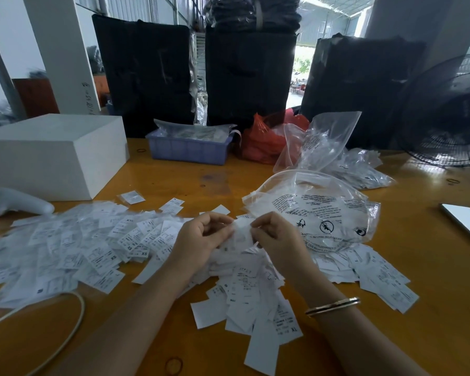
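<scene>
My left hand (201, 237) and my right hand (276, 237) meet over the middle of the orange table (179, 183). Both pinch a small clear plastic packet (240, 232) with a white label inside, held between the fingertips. Under and around the hands lies a heap of white size labels (250, 294), printed with S, XS and XL. A spread of labels in small clear packets (73, 245) covers the table to the left. A large clear printed bag (326, 213) lies just right of the hands.
A white box (52, 156) and a white controller (17, 203) sit at the left, a white cable (73, 316) below them. Behind stand a blue basket (187, 150), a red bag (263, 142), more clear bags (323, 142), black bundles (250, 77), a fan (451, 112). A phone (467, 221) lies right.
</scene>
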A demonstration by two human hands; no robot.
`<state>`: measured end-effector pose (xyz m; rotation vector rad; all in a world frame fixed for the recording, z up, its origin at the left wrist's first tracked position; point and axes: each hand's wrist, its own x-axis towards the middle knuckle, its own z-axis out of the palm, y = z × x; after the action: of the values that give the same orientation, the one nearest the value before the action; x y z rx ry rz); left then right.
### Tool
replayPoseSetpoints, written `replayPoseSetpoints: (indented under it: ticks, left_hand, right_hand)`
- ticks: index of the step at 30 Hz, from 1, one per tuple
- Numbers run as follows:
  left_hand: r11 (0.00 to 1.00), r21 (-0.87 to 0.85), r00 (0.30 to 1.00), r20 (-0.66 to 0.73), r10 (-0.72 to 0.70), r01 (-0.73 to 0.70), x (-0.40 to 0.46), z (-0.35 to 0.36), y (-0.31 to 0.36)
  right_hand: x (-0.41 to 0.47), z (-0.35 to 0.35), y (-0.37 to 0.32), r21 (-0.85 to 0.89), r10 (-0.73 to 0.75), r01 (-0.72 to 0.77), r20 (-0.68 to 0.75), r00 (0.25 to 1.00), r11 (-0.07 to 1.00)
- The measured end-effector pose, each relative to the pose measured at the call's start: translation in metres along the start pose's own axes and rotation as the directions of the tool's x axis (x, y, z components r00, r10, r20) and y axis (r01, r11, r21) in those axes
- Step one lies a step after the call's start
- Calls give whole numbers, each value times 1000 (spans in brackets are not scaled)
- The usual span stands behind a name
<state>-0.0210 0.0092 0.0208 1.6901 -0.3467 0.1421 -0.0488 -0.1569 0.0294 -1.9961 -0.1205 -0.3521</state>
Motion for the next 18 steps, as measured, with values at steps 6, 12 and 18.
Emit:
replayPoseSetpoints:
  ticks: [6,12,18]
  left_hand:
    - [999,35,1000,10,17,-17,-2,1,-1]
    - [996,86,1000,-13,23,-22,1,-8,0]
    - [972,224,983,-149,104,-69,4,-17,0]
  right_hand:
    - [-5,17,-2,40,-11,7,100,995,999]
    - [-3,10,-1,101,-13,-8,208,978,995]
    - [34,-29,-7,63,-50,58,-124,991,996]
